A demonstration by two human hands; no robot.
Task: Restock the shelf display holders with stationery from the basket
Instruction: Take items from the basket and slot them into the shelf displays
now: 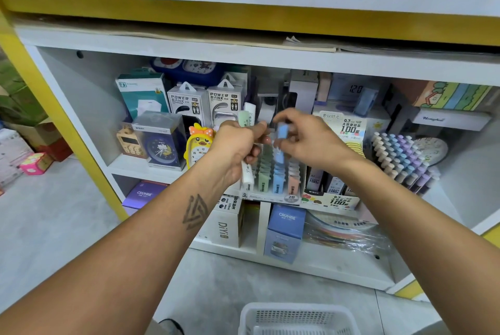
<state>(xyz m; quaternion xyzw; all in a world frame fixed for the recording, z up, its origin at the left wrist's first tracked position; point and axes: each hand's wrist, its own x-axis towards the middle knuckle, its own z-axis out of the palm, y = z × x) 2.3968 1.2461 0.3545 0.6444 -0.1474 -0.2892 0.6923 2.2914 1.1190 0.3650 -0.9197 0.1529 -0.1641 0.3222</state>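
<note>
Above the tiered display holder (273,180) on the shelf, a blue lead case (282,131) is being pinched in the right hand (303,139) while spare cases (247,118) are being gripped in the left hand (235,145), so seating it in the blue column is probably needed next, basket (296,318) sitting on the floor below.

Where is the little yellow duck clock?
The yellow duck clock stands on the upper shelf, left of centre in the head view, just left of the left hand and right of the dark blue alarm clock.
</note>
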